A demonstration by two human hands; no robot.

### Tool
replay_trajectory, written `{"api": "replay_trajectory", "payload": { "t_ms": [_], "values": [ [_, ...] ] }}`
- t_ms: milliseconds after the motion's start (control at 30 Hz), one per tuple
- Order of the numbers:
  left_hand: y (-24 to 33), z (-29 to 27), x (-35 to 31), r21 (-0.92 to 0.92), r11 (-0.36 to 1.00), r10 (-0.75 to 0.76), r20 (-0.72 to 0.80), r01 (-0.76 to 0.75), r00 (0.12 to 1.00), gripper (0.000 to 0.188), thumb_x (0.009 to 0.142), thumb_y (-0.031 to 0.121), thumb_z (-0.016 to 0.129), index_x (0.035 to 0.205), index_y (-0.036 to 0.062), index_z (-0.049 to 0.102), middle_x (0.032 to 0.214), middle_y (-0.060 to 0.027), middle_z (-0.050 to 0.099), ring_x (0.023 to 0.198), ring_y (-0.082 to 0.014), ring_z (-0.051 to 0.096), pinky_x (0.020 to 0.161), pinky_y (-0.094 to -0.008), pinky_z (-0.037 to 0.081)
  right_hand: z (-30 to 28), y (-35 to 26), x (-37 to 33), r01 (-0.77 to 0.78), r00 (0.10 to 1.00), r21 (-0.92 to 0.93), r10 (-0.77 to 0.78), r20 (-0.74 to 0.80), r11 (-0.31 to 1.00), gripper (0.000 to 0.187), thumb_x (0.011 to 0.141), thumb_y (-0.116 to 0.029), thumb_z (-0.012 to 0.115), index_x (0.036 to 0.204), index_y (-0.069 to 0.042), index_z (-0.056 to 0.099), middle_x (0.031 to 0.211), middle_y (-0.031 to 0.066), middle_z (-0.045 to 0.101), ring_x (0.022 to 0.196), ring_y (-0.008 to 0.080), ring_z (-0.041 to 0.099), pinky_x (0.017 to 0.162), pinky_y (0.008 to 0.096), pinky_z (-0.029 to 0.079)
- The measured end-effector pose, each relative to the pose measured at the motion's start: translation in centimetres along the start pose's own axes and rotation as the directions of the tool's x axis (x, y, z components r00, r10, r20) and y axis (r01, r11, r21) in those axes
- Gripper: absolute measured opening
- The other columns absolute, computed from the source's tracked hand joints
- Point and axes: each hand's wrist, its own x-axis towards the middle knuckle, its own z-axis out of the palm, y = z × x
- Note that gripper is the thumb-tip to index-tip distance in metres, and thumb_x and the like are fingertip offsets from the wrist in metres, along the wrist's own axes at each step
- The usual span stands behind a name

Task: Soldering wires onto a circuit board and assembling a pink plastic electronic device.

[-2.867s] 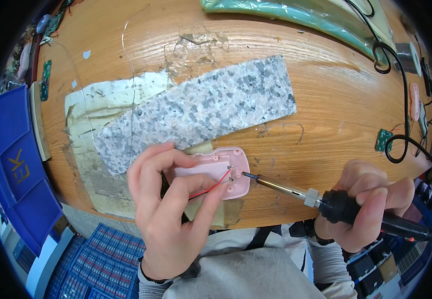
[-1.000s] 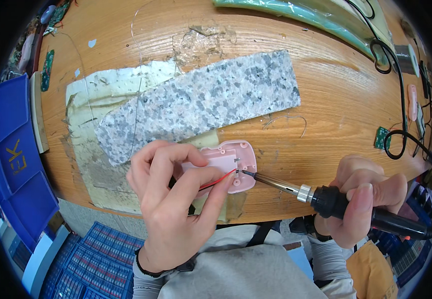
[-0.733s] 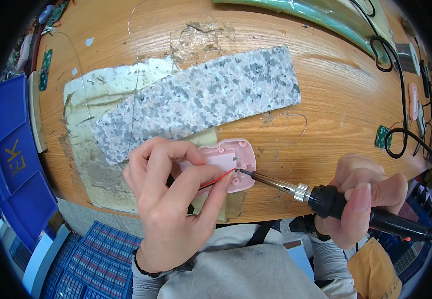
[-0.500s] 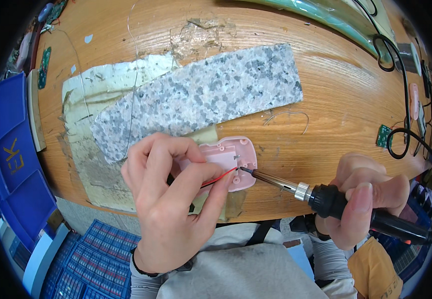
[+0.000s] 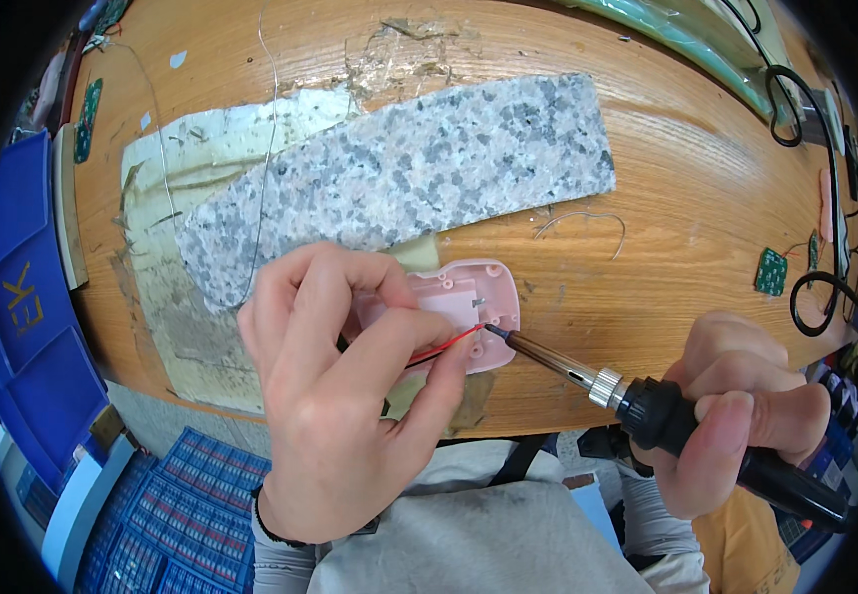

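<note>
A pink plastic housing [image 5: 504, 297] lies with its hollow side up near the table's front edge. My left hand [image 5: 340, 386] is over its left part, with thumb and forefinger pinched on a red wire [image 5: 436, 350]; a black wire runs beside it. In my right hand [image 5: 746, 411] is a soldering iron [image 5: 652, 411], its black handle gripped and its tip pointing left. The tip meets the red wire's end inside the housing, close to a small metal contact [image 5: 478, 302]. My left fingers hide part of the housing.
Behind my hands, a speckled stone slab [image 5: 409, 163] rests partly on a stained pale sheet [image 5: 152, 287]. A bent solder wire [image 5: 582, 215] and a green circuit board [image 5: 770, 271] lie to the right, near a black cable [image 5: 833, 198]. Blue bins [image 5: 28, 297] stand at left.
The view has shifted slightly. The iron's tip stays at the red wire's end, and both hands keep their grips; the right hand with the iron's handle sits a little lower in view.
</note>
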Motion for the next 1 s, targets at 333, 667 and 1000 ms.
{"api": "replay_trajectory", "payload": {
  "t_ms": [333,667,1000],
  "values": [
    [-0.2,0.1,0.0,-0.018,1.000,-0.011,0.019,0.011,1.000,0.014,0.056,0.001,0.069,0.064,0.0012,0.057,0.076,-0.0065,0.045,0.077,-0.0210,0.042,0.065,-0.0290,0.035,1.1,0.1,0.0,0.020,0.979,-0.037,-0.028,-0.202,0.999,0.016,0.077,-0.009,0.044,0.070,-0.008,0.030,0.042,0.0008,0.033,0.028,0.0075,0.025,0.027,0.0214,0.021],
    [0.0,-0.1,0.3,-0.014,1.000,-0.001,0.033,0.002,0.999,0.013,0.057,0.002,0.068,0.064,0.0017,0.057,0.077,-0.0065,0.044,0.078,-0.0204,0.042,0.064,-0.0280,0.035,0.6,0.0,0.2,0.013,0.983,-0.030,-0.018,-0.185,0.999,0.016,0.078,-0.008,0.045,0.071,-0.008,0.031,0.042,0.0003,0.033,0.029,0.0072,0.026,0.029,0.0207,0.021],
    [-0.4,-0.4,-0.5,0.007,1.000,0.030,0.009,-0.030,1.000,0.016,0.055,0.002,0.069,0.069,0.0026,0.061,0.080,-0.0062,0.050,0.079,-0.0215,0.045,0.068,-0.0302,0.036,-0.9,0.3,-0.3,-0.013,0.999,0.046,0.014,-0.030,0.999,0.016,0.077,-0.009,0.047,0.073,-0.007,0.032,0.043,0.0015,0.034,0.030,0.0076,0.026,0.030,0.0222,0.022]
  ]
}}
